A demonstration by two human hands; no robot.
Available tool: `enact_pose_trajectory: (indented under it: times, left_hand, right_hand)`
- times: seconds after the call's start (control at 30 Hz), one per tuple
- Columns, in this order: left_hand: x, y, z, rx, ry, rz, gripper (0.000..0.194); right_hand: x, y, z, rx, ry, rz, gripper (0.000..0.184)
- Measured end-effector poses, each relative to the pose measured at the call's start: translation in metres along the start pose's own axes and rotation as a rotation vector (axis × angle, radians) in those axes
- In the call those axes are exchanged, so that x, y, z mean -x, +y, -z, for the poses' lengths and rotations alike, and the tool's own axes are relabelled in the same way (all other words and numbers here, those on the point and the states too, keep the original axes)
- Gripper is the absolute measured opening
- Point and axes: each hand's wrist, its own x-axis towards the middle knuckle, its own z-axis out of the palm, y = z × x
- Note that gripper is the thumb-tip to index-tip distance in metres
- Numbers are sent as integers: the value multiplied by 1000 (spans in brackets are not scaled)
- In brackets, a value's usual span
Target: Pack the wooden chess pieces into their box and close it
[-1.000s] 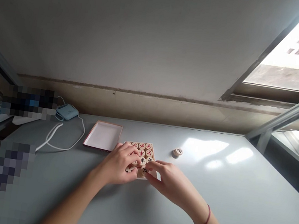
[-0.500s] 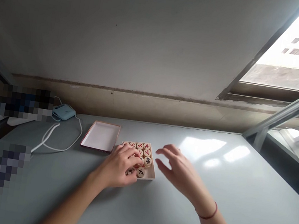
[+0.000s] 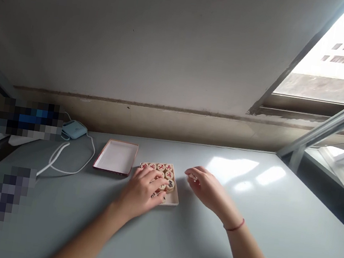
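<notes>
**Held piece just right of the box, right hand nearer to it**

At the far left of the desk (image 3: 193, 244), a white cable (image 3: 68, 171) loops beside a light blue device (image 3: 75, 129). Next comes the lid (image 3: 116, 156), lying with its pale inside up, left of the box and a little farther from the person.

The left hand (image 3: 143, 189) lies palm down over the left and near part of the box, fingers spread across the round pieces, thumb reaching over one near the front edge. Whether it grips any piece, I cannot tell; the fingers hide the contact.

The box (image 3: 174, 201) sits roughly in front of the person, looking about square, so no clear long axis stands out. Round pieces (image 3: 168, 175) with red or black characters fill its far side in rows, while its pale floor shows at the near right corner — the side that faces the right hand.

The right hand (image 3: 206, 189) is just beyond the box's right side, apart from the left hand and from the box. Its thumb and fingers pinch one small piece (image 3: 193, 176). From there the box lies to the left, its pale near right corner to the left and closer to the person — nearer than the covered left side.
</notes>
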Motion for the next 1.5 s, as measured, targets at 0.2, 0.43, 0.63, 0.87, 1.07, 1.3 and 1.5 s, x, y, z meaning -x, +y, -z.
enact_pose_trajectory:
  times: [0.2,0.43,0.63,0.87,1.07,1.3,1.5]
  left_hand:
    - [0,10,-9,78,102,84,26]
    - [1,11,-7,118,95,98,31]
    - [0,14,-6,106,61,41,7]
    - [-1,19,-15,67,-23,-48,5]
    - [1,12,-13,39,-17,-22,7]
    - [3,-4,6,31,-210,7,35]
    - [2,-5,4,2,-229,40,29]
  right_hand:
    - [9,-40,-6,-568,-192,47,26]
    - [4,-36,-3,-742,-194,5,36]
    - [2,-22,10,-635,17,-141,42]
    - [4,-21,14,-614,-18,-101,35]
    - [13,-30,19,-456,-200,54,17]
    - [21,-40,9,-177,-262,102,19]
    - [21,-39,4,-55,-248,160,12]
